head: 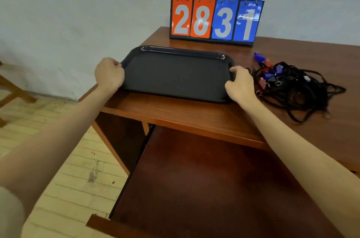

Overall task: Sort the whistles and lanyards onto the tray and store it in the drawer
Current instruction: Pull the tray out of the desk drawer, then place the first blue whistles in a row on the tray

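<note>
Tray (176,74) is looking like dark moulded plastic: rim catching glossy highlights, floor reading matt and finely textured. Desk (194,115) under it is showing reddish wood-look veneer, smooth, semi-gloss. Drawer (214,185) in front of the tray is showing the same finish, darker, with a soft sheen. Behind the tray, the scoreboard (216,19) cards are looking like glossy plastic-coated sheets, glare streaking the "1", hanging on small metal rings. Right of the tray, lanyards (303,91) are reading as matt black woven cord with shiny metal split rings; whistles (260,57) are looking like glossy plastic.
</note>
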`<state>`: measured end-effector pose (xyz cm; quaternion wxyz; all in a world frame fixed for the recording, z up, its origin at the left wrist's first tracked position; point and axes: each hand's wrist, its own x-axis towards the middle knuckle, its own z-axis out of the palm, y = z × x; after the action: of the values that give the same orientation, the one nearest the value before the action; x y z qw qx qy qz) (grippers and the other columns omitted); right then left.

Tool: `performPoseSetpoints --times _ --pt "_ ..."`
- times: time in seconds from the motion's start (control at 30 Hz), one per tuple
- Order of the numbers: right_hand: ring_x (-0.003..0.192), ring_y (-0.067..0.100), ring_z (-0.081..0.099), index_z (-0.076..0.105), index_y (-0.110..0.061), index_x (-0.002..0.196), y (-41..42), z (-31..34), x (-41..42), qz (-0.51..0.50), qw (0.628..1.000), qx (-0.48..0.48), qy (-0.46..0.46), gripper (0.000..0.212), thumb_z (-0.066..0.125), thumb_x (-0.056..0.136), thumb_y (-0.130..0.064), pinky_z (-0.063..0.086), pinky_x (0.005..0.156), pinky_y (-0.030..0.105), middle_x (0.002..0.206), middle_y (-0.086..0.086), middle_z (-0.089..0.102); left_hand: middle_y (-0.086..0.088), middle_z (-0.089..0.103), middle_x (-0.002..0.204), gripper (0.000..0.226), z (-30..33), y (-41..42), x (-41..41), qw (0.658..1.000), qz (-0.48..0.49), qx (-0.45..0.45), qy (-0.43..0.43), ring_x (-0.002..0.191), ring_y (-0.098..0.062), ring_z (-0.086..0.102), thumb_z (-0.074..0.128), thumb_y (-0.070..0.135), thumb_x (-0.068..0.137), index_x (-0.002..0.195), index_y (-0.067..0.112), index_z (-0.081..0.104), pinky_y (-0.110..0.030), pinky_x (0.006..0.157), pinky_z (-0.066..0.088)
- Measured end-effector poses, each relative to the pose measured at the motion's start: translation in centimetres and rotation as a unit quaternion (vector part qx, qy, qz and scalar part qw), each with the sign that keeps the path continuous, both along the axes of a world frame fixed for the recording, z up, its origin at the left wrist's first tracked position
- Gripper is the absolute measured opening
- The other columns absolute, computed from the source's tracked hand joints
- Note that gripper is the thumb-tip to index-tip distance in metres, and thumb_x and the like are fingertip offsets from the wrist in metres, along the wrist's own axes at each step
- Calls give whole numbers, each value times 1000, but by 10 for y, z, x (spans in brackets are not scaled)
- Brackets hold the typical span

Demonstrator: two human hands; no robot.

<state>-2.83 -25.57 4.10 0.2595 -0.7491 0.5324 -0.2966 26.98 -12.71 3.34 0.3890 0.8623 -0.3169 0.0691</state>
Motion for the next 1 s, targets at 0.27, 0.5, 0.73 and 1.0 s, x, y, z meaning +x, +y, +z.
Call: performPoseSetpoints --times 0.27,0.5,0.73,1.0 --pt "115 40 50 52 4 124 -30 10 1 12 997 10 78 38 50 87 -2 43 98 47 124 22 55 -19 68 99 25 -1 -46 -3 1000 -7 27 6 93 -36 63 47 11 94 99 -1 68 -34 75 45" --pt "117 46 44 53 -3 94 -49 11 -7 21 986 5 163 11 51 88 -12 38 96 45 117 22 52 -16 66 89 18 4 -71 -19 999 -32 42 6 91 -37 63 48 8 91 82 8 64 -38 76 49" --pt "111 44 51 55 2 112 -63 1 -35 73 978 -80 181 28 47 95 -18 42 93 44 118 23 55 -22 59 105 26 12 -87 -38 989 20 132 -56 105 -43 55 46 19 89 97 1 63 -47 89 43" --pt "116 41 49 61 -5 119 -124 31 -55 -17 986 -99 132 36 48 85 -6 43 94 42 125 19 57 -7 55 129 42 42 -155 -125 960 -238 14 -149 119 -21 53 53 35 93 131 17 53 -38 98 45"
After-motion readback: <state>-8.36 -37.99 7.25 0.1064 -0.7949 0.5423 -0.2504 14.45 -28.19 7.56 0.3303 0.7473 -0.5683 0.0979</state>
